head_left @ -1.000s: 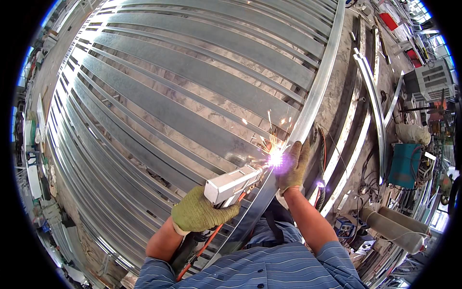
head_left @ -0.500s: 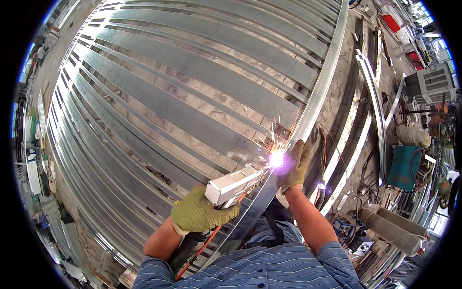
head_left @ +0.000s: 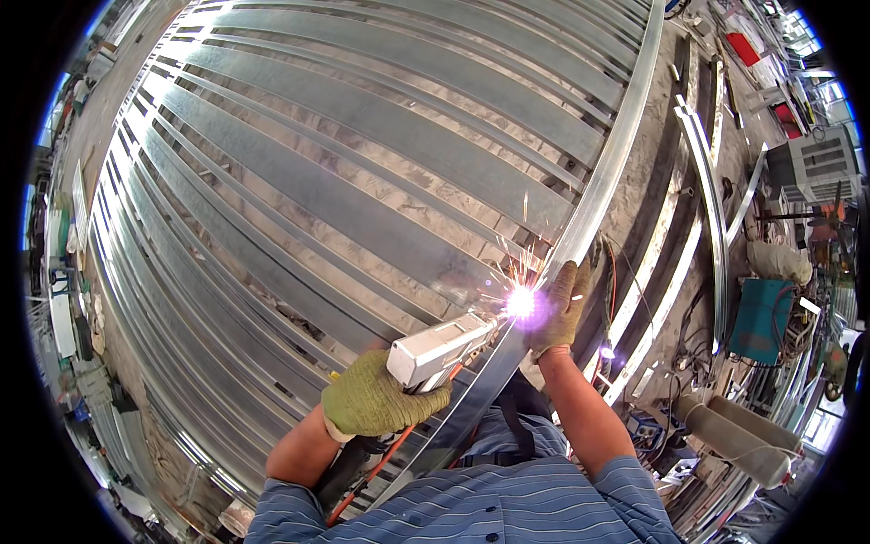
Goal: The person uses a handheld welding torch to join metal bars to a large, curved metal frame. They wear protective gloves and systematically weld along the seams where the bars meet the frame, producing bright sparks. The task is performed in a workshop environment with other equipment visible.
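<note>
Slatted metal panel (head_left: 390,240), spanning left to far; edge rail (head_left: 594,199), along its right side. Boxy white torch (head_left: 439,349), gripped by gloved left hand (head_left: 376,399), best kept at a constant angle. Gloved right hand (head_left: 560,313), fingers extended against rail, best clear of glow (head_left: 522,302). Versus a second ago: sparks (head_left: 520,265) less spread, grip alike.

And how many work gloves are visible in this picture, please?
2: one green glove on the left hand, holding the white handheld tool, and one on the right hand, at the metal frame's edge. Others may be hidden from view.
</note>
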The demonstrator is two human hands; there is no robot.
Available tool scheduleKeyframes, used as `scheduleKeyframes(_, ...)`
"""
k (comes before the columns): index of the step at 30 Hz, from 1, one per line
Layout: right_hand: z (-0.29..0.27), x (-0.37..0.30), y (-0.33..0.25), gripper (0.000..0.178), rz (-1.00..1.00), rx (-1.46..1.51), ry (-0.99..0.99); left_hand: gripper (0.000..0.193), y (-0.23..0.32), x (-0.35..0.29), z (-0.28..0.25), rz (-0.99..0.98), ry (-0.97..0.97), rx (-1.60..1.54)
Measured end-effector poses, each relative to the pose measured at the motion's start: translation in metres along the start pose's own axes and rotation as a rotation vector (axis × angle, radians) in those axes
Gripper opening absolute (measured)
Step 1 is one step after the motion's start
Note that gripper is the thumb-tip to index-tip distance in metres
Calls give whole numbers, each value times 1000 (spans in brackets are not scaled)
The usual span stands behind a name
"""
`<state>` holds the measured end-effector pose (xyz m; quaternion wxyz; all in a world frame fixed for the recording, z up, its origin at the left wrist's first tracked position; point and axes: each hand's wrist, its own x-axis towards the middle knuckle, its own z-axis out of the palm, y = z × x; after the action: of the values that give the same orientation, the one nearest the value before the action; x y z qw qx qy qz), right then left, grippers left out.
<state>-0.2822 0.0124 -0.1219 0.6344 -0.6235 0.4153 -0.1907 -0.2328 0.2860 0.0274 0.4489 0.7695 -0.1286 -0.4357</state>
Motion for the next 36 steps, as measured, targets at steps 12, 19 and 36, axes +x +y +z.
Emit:
scheduleKeyframes(12,5,-2,-2,62,-45,133,36,53,-1,-5,0,-4,-22,-28)
scheduleKeyframes(19,5,4,7,58,-100,190,39,52,-5,-8,1,4,-14,67)
scheduleKeyframes(36,-5,9,19,69,-108,24,35,53,-9,-16,2,13,-24,44)
